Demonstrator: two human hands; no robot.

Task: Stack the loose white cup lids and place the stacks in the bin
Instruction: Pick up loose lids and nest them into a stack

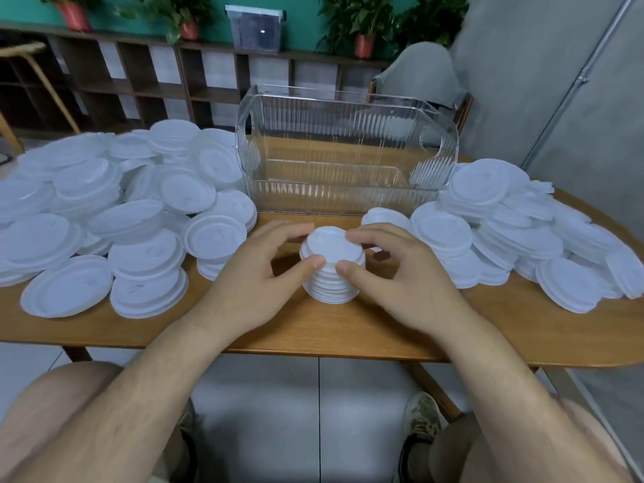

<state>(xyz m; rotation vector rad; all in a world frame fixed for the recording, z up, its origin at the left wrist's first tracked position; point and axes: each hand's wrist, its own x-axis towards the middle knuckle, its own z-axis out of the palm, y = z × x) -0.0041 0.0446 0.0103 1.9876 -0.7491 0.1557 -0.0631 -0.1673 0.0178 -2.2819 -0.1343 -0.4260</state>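
Observation:
A stack of white cup lids [332,270] stands on the wooden table [313,329] near its front edge. My left hand [258,273] grips the stack from the left, thumb on the near side and fingers curled behind. My right hand [393,270] grips it from the right in the same way. Behind the stack stands a clear ribbed plastic bin [345,151] with nothing in it. Loose white lids [115,217] lie heaped on the left of the table. A second heap of lids [515,231] covers the right side.
A single lid [383,216] lies between the stack and the bin. Behind the table are a grey chair [421,74], a wooden shelf unit [139,74] and potted plants. My knees show under the table's front edge.

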